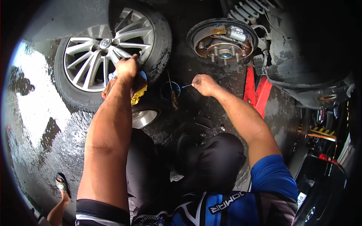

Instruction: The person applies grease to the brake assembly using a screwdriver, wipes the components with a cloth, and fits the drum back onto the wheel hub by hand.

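My left hand [127, 67] is closed above the wheel, with a small shiny piece [140, 52] just past its fingertips; I cannot make out what they grip. Beneath that wrist, a crumpled yellow wrapper [139, 95] and a bluish bundle rest against the tyre. My right hand [205, 84] pinches a thin rod with a blue tip [183, 87]. The rod points left toward a small dark container [169, 90] on the floor, where a brown-stained stick lies. Above and right of that hand is the exposed drum brake assembly [225, 41] with its wheel studs.
An alloy wheel [105, 43] leans at upper left, with a bare brake drum [145, 118] below it. A red jack stand [256, 92] and a white coil spring [250, 10] are at right. Another person's sandalled foot [62, 184] shows at lower left. A dark car [318, 188] stands lower right.
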A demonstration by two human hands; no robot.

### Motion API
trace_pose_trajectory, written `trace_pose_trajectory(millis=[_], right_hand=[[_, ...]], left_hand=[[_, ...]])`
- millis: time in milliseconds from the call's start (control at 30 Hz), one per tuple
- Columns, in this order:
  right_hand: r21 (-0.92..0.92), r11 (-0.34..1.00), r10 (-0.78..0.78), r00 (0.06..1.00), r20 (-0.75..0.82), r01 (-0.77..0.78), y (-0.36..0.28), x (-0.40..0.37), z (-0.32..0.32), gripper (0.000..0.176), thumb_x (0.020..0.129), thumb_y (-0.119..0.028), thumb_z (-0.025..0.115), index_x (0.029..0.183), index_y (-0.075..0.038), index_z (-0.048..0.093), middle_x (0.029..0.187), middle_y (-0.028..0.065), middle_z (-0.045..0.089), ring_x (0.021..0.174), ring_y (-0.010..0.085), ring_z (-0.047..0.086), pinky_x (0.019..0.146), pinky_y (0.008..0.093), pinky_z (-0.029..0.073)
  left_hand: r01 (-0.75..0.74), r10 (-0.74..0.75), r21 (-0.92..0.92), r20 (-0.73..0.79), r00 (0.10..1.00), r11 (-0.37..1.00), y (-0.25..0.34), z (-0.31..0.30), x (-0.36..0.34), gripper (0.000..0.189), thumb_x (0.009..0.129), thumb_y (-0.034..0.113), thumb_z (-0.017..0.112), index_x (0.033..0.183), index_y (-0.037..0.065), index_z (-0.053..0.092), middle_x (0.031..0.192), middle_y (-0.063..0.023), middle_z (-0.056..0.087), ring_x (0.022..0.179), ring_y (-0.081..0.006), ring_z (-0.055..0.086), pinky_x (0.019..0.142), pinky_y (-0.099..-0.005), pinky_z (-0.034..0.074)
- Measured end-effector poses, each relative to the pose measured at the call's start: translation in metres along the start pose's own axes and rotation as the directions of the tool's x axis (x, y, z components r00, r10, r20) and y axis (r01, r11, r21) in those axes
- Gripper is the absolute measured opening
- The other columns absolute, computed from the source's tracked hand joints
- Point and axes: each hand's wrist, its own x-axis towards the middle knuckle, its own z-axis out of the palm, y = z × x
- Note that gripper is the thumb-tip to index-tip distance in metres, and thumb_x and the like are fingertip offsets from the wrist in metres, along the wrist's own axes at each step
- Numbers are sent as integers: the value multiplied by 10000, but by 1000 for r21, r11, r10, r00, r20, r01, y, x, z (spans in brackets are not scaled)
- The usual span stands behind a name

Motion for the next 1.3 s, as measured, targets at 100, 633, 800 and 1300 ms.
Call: trace_pose_trajectory(millis=[100, 633, 800, 1300], right_hand=[[-127, 991, -35, 999, -16, 33, -8, 9, 9, 170, 851, -197, 609, 923, -62, 681, 943, 160, 682, 952, 356, 638, 825, 443, 508], [-675, 636, -233, 927, 294, 374, -29, 45, 69, 203, 815, -92, 558, 954, -56, 702, 1042, 142, 672, 1006, 305, 647, 856, 397, 529], [-645, 688, -201, 941, 272, 333, -36, 42, 41, 218, 791, -83, 569, 952, -43, 710, 1035, 165, 681, 1005, 331, 650, 836, 417, 536], [-564, 819, -23, 989, 145, 102, -33, 45, 63, 239, 869, -152, 556, 1044, -76, 700, 1093, 168, 671, 1043, 344, 638, 868, 427, 528]], left_hand=[[0, 0, -51, -10, 1000, 999, -1, 2, 1, 548, 816, 446, 657, 1067, -41, 676, 1076, -248, 666, 1076, -350, 621, 961, -369, 440], [37, -38, -138, 1, 999, 990, 0, -2, -7, 549, 810, 435, 668, 1080, -43, 672, 1100, -246, 660, 1094, -337, 617, 970, -362, 439], [36, -36, -130, 3, 999, 991, 0, -3, -5, 605, 795, 458, 662, 1128, -47, 650, 1157, -249, 637, 1140, -334, 592, 994, -365, 421], [15, -17, -100, -26, 1000, 995, -5, 4, -3, 615, 790, 464, 666, 1129, -49, 647, 1159, -250, 635, 1133, -344, 594, 993, -367, 422]])
